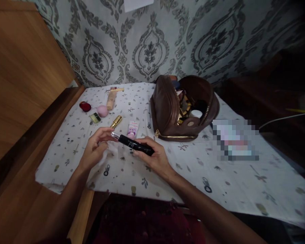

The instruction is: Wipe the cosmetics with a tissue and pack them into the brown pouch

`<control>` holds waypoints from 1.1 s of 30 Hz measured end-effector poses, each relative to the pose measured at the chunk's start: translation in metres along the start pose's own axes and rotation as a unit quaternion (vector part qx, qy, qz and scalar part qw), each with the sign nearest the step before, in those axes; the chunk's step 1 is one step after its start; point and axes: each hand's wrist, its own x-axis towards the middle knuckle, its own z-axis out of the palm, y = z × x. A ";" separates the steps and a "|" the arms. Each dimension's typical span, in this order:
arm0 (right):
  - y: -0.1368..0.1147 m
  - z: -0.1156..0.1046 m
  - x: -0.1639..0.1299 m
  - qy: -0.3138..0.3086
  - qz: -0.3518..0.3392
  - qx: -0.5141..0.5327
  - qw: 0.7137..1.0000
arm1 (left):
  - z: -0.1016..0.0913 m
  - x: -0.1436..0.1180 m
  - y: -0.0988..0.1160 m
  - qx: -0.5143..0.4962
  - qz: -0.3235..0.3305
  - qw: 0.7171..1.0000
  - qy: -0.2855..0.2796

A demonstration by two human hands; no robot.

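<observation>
My right hand (156, 158) grips a black tube with a silver cap (133, 143), held level above the patterned cloth. My left hand (98, 146) is at the tube's capped end, fingers curled around a white tissue (109, 153) and touching the cap. Both hands hover over the front part of the table. An open brown cosmetics bag (167, 112) stands just behind my right hand, with small items inside.
On the white printed tablecloth (218, 183) lie a gold lipstick (116, 121), a pink-white tube (132, 129), a pink sponge (102, 110), a red compact (85, 106), a small green item (95, 117) and a beige tube (111, 99). Wooden furniture (22, 84) stands left.
</observation>
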 end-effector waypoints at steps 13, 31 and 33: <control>-0.003 0.000 -0.001 -0.014 -0.008 0.001 1.000 | 0.006 0.001 0.006 0.047 0.044 0.998 -0.019; -0.003 0.000 -0.001 -0.018 -0.001 -0.004 1.000 | 0.010 0.002 0.002 0.093 0.028 0.995 0.002; -0.002 -0.001 -0.001 -0.014 -0.006 0.003 1.000 | 0.010 0.002 0.002 0.054 0.024 0.998 -0.017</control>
